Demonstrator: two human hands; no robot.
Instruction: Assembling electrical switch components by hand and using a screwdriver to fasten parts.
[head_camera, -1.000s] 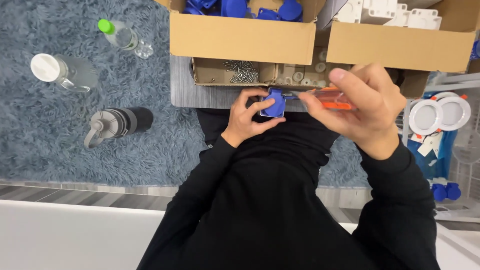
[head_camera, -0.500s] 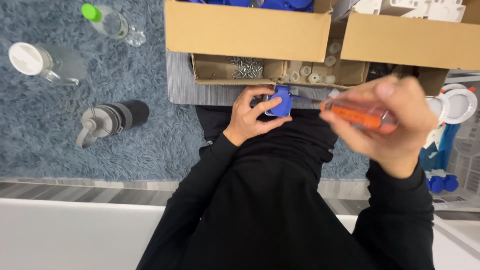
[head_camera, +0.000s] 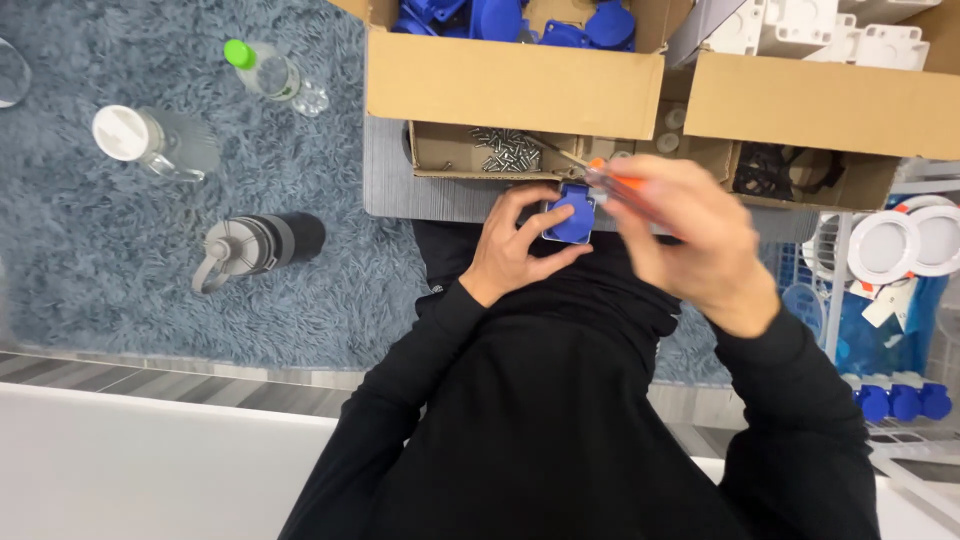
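Floor is a shaggy grey-blue rug (head_camera: 150, 300), w/ a strip of grey striped flooring and a white ledge along the near edge. The person sits over it in black sleeves, a flat grey board (head_camera: 400, 190) just ahead of the lap. On the board's far side stand two open cardboard boxes: the left box (head_camera: 515, 85) holds blue plastic parts, the right box (head_camera: 820, 105) white ones. In front of them sits a low cardboard tray (head_camera: 450, 165) w/ a heap of small silver screws (head_camera: 508, 152) in its left compartment. Out on the rug, left: a clear bottle w/ green cap (head_camera: 270, 72), a clear bottle w/ white lid (head_camera: 155, 142), and a dark bottle w/ grey lid (head_camera: 255, 245) lying on its side. Right edge: a wire rack w/ white round fittings (head_camera: 915, 240) and more blue pieces below.

Left hand (head_camera: 515, 245) is curled around a small blue socket piece (head_camera: 572, 212), pinching it by its sides, just above the lap and near the tray's front lip; its square face points up toward the camera. Right hand (head_camera: 690, 240) (blurred) is closed around an orange-handled screwdriver (head_camera: 618, 183). The tool's long axis runs diagonally, handle lower right in the fist, thin shaft reaching up-left over the tray. Can't tell if the tip touches anything.
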